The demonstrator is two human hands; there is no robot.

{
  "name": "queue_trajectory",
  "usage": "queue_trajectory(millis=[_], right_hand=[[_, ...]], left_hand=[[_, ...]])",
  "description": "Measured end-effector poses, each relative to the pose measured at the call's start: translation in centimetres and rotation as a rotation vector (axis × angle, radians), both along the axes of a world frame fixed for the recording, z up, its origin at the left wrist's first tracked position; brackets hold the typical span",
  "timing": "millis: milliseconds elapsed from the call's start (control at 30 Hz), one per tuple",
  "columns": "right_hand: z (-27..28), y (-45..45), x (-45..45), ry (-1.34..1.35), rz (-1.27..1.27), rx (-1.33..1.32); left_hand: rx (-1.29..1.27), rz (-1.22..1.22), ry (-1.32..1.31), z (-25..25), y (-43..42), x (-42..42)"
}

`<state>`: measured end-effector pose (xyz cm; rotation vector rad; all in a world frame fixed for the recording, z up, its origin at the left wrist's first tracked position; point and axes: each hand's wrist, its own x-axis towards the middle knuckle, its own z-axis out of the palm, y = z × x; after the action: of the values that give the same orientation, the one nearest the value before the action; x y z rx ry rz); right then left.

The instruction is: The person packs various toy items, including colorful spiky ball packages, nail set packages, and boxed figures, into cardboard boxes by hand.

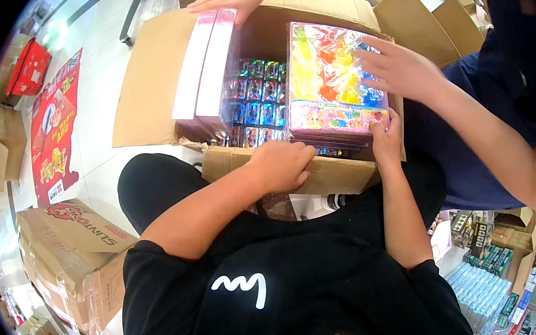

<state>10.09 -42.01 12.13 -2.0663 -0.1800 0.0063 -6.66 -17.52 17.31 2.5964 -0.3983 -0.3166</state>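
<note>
An open cardboard carton (pixel 329 176) stands before me, with shiny small packs (pixel 262 94) inside. A stack of colourful packs in clear wrap (pixel 331 83) lies at its right side. My right hand (pixel 388 139) grips the near right corner of this stack, thumb on top. Curled at the near rim, close to the stack's left corner, my left hand (pixel 281 167) has closed fingers; what they hold is hidden. Two tall pink-and-white packs (pixel 203 75) stand upright at the carton's left side.
A co-worker's hand (pixel 227 0) touches the upright packs; the other co-worker's hand (pixel 403 69) is over the colourful stack's right side. A taped carton (pixel 79 264) stands at left, near a red mat (pixel 57 126) and red basket (pixel 29 71). Stacked boxes (pixel 481 292) are at lower right.
</note>
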Motion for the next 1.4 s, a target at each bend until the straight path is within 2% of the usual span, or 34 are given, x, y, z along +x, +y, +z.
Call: queue_trajectory(millis=[67, 233, 433, 533, 600, 667, 733, 800, 867, 933, 1000, 1067, 1100, 1133, 1233, 1400], right_hand=[[-0.3, -0.2, 0.2, -0.005, 0.034, 0.056], [0.3, -0.1, 0.0, -0.002, 0.026, -0.002], [-0.1, 0.0, 0.1, -0.023, 0.014, -0.032], [-0.5, -0.3, 0.4, -0.041, -0.010, -0.080], [-0.7, -0.6, 0.7, -0.019, 0.008, -0.038], [-0.5, -0.5, 0.6, 0.017, -0.031, -0.050], [-0.1, -0.4, 0.2, 0.023, -0.047, -0.024], [1.6, 0.1, -1.0, 0.052, -0.075, -0.011], [-1.0, 0.6, -0.3, -0.045, -0.138, -0.007], [-0.2, 0.8, -0.7, -0.015, -0.119, -0.036], [-0.2, 1.3, -0.7, -0.014, -0.146, -0.071], [2.0, 0.8, -1.1, 0.153, -0.063, -0.111], [1.3, 0.9, -1.1, 0.077, -0.069, -0.118], [0.8, 1.1, -1.3, -0.001, -0.070, -0.129], [0.1, 0.9, -1.1, -0.025, -0.015, -0.165], [1.2, 0.4, -1.5, 0.014, 0.212, -0.244]], left_hand=[[0.008, 0.004, 0.005, 0.0, 0.0, 0.0], [0.017, 0.026, 0.059, 0.1, 0.1, 0.2], [-0.157, 0.100, 0.029, 0.0, 0.7, 0.3], [-0.248, 0.157, -0.092, -0.6, 0.5, 0.6], [-0.449, 0.423, -0.055, -0.3, 0.4, 1.0], [-0.539, 0.547, -0.153, -1.2, 0.8, 1.7], [-0.709, 0.691, -0.108, -2.5, 1.4, 2.5], [-0.284, 0.531, -0.449, -3.8, 3.3, 3.8], [-0.391, 0.705, -0.131, -2.7, 3.9, 5.3], [-0.619, 0.736, 0.000, -9.4, 7.7, 7.8], [-0.698, 0.844, 0.376, -6.0, 6.3, 8.7], [-1.124, 0.693, 0.603, -7.5, 6.4, 9.3], [-0.940, 0.776, 0.721, -5.7, 5.6, 9.4], [-0.934, 0.758, 0.728, -5.9, 5.4, 9.1], [-0.972, 0.550, 0.513, -5.9, 4.7, 8.2], [-1.103, 0.693, 0.503, -6.7, 7.8, 7.0]])
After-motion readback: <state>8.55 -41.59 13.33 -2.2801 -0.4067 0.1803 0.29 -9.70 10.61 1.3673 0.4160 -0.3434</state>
